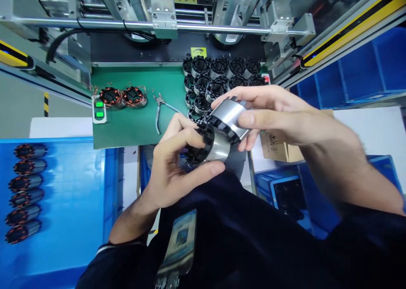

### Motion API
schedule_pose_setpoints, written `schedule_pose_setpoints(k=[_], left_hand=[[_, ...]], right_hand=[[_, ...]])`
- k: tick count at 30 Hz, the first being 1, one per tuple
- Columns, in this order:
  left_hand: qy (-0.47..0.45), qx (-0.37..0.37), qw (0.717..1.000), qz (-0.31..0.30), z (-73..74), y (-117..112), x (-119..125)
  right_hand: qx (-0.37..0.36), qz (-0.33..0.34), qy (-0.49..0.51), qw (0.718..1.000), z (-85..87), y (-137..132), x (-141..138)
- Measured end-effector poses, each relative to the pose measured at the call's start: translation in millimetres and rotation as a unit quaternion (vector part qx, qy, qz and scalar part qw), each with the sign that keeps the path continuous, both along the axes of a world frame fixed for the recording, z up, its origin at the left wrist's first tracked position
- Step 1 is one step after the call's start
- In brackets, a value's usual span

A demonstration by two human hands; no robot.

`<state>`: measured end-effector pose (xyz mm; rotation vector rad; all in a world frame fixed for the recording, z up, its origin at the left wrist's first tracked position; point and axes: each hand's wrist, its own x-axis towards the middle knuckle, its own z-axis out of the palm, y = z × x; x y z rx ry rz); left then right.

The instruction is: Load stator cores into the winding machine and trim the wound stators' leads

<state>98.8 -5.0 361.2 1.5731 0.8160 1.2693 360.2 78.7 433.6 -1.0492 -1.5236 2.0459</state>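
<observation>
My left hand [177, 166] is closed around a motor stator core [219, 148], a steel ring with black plastic end pieces, tilted in front of my body. My right hand [269, 115] grips a second stator core [229, 114], its steel side facing up. The two cores meet or overlap in view; whether they touch I cannot tell. Just beyond my hands, several unwound stator cores [218, 67] stand in rows on the green mat [127, 132]. Pliers [159, 107] lie on the mat, left of these rows.
Two copper-wound stators [134, 96] stand on the mat by a green-button switch box [99, 110]. A blue tray [72, 221] at left holds several wound stators [23, 215]. Machine rails [196, 28] cross the back. A cardboard box [282, 147] and blue bins [275, 183] are at right.
</observation>
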Motion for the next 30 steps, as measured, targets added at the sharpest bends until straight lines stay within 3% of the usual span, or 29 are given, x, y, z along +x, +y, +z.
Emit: schedule_pose_setpoints(k=[8, 11, 14, 16, 18, 21, 23, 25, 29, 30], left_hand=[[-0.121, -0.086, 0.989, 0.009, -13.1, 5.4, 3.0], [-0.153, -0.109, 0.982, 0.004, -19.3, 7.5, 1.0], [-0.201, -0.158, 0.967, 0.001, -26.1, 8.3, -3.6], [-0.219, -0.21, 0.953, 0.012, -30.8, 8.0, -7.3], [-0.21, -0.239, 0.947, 0.038, -35.5, 7.6, -11.7], [-0.192, -0.225, 0.951, 0.086, -41.5, 7.8, -21.4], [-0.199, -0.225, 0.948, 0.103, -44.7, 9.0, -29.5], [-0.212, -0.241, 0.94, 0.112, -47.4, 10.5, -36.9], [-0.272, -0.255, 0.912, 0.173, -48.8, 14.4, -42.1], [-0.292, -0.257, 0.902, 0.187, -48.1, 16.3, -41.3]], right_hand=[[-0.028, 0.027, 0.021, 0.999, -4.1, 12.2, -0.8], [0.041, 0.001, -0.022, 0.999, -0.9, 22.5, -0.5], [0.18, -0.057, -0.086, 0.978, 11.7, 58.7, 7.2], [0.303, -0.114, -0.153, 0.934, 23.2, 101.1, 14.9], [0.417, -0.168, -0.245, 0.859, 33.1, 153.8, 22.0], [0.497, -0.186, -0.385, 0.755, 36.7, 234.7, 27.7], [0.503, -0.16, -0.449, 0.721, 30.5, 277.0, 27.2], [0.496, -0.126, -0.5, 0.699, 21.4, 303.0, 24.1], [0.513, -0.054, -0.559, 0.649, 11.0, 317.3, 22.9], [0.517, -0.049, -0.558, 0.647, 10.4, 320.7, 26.4]])
